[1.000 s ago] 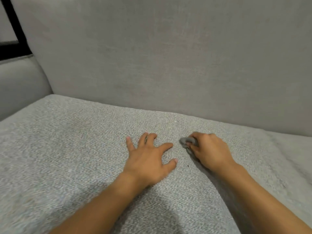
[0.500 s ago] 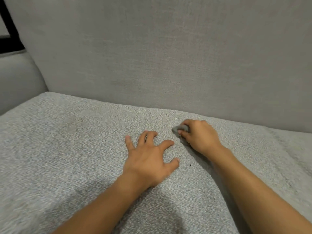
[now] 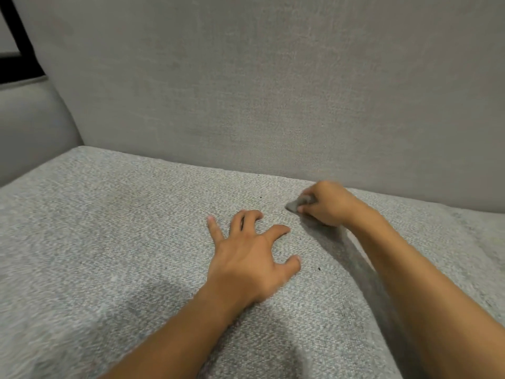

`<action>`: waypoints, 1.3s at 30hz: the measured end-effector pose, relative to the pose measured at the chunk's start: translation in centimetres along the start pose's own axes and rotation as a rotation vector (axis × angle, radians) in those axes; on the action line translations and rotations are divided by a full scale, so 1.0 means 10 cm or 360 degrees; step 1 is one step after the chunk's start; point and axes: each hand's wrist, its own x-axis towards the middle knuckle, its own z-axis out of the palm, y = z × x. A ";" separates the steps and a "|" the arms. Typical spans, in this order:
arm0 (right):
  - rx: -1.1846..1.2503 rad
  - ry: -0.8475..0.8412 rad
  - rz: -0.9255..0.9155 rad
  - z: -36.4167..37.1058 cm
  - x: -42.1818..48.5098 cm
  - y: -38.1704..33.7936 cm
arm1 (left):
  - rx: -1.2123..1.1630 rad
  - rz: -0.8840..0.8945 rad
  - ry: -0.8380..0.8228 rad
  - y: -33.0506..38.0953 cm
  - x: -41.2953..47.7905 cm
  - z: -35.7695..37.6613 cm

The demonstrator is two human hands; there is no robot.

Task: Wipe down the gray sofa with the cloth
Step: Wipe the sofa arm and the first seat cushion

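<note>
Gray sofa upholstery is filling the view: the seat cushion (image 3: 109, 242) is running away from you to the back cushion (image 3: 273, 91), and a rounded armrest (image 3: 30, 127) is sitting at the back cushion's left end.

Your right hand (image 3: 328, 206) is curling tightly round a small bunched gray cloth (image 3: 295, 205) and pressing it onto the seat just in front of the back cushion's foot. Only a corner of the cloth is poking out past your fingers. Your left hand (image 3: 251, 258) is lying flat with its fingers spread apart, holding nothing, and bracing on the seat further out from the back cushion than the cloth.

You are, I judge, working the strip of seat nearest the back cushion. A few dark specks (image 3: 319, 268) are showing on the weave, further out from the back cushion than the cloth.

To do this step well, you should be opening the cloth out so more of it is meeting the fabric. Be keeping an even downward press and pulling overlapping strokes away from the back cushion, so crumbs are travelling toward the open front and not into the seam. Be using the left hand to pin the weave taut, and be lifting it clear before the cloth is reaching it.
</note>
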 end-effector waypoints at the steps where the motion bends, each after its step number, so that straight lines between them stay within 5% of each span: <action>1: 0.0034 -0.0075 -0.0036 -0.04 -0.19 0.02 | 0.0003 0.0002 -0.0009 0.00 0.00 0.00; 14: 0.0659 -0.0543 -0.0117 0.06 -2.67 -0.20 | -0.0112 0.0065 -0.0089 -0.04 -0.07 -0.05; 21: 0.0301 0.0276 -0.0189 0.37 -2.69 -0.31 | 0.0019 0.0209 -0.0157 0.02 -0.62 -0.17; 27: 0.0669 -0.0470 -0.0331 0.34 -3.40 -0.48 | 0.0154 0.0347 -0.0318 -0.05 -1.56 -0.46; 33: 0.0290 0.0235 -0.0285 0.47 -3.53 -0.41 | 0.0254 0.0286 -0.0515 -0.14 -2.16 -0.48; 39: 0.0538 -0.0501 -0.0518 0.40 -4.11 -0.69 | 0.0334 0.0249 -0.0615 -0.15 -2.30 -0.53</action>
